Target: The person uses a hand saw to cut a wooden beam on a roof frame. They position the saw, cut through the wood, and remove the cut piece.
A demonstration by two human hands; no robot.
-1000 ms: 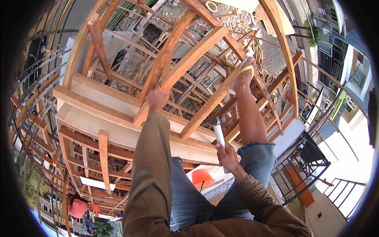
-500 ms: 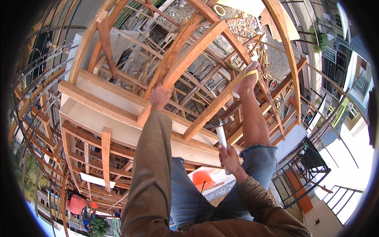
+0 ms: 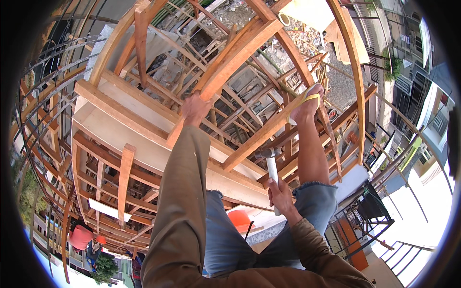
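1. The right hand [image 3: 281,194] has a closed grip on a hammer [image 3: 272,169], handle upright, head pointing away from the body.
2. The left hand [image 3: 194,108] clasps a slanting wooden beam [image 3: 240,53].
3. The beam lies up and left of the hammer head; the left hand is nearer.

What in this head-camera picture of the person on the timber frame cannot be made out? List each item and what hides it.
- Head view: the palm of the left hand, pressed against the slanted beam.
- Head view: the hammer handle's lower end, wrapped by the right hand.
- Head view: the orange object, partly behind the knee.
- Head view: the people far below, too small to tell apart.
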